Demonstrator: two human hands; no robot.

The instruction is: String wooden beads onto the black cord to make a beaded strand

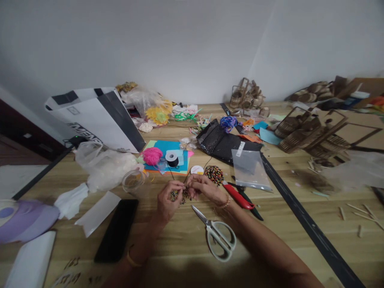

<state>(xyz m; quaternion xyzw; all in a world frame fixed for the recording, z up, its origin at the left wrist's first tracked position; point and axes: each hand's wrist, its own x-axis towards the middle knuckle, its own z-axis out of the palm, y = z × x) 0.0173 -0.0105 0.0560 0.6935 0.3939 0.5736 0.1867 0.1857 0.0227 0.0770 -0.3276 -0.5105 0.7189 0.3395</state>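
Observation:
My left hand (170,199) and my right hand (205,189) meet at the middle of the table, fingers pinched. Thin black cord runs down to my fingertips from near a spool of black cord (172,159), and both hands seem to pinch it. Small multicoloured beads (182,197) show beneath and between my hands; how they join the cord is too small to tell. A larger heap of mixed beads (214,175) lies beyond my right hand. Scissors with white handles (218,238) rest in front, blades apart from my hands.
Beside my right wrist lie a red-handled tool (240,196) and a clear plastic bag (251,170). To the left are a black phone (117,230) and a bulging plastic bag (111,166). Pink yarn (152,156) sits on coloured sheets (163,146). Small woven baskets (318,136) stand right.

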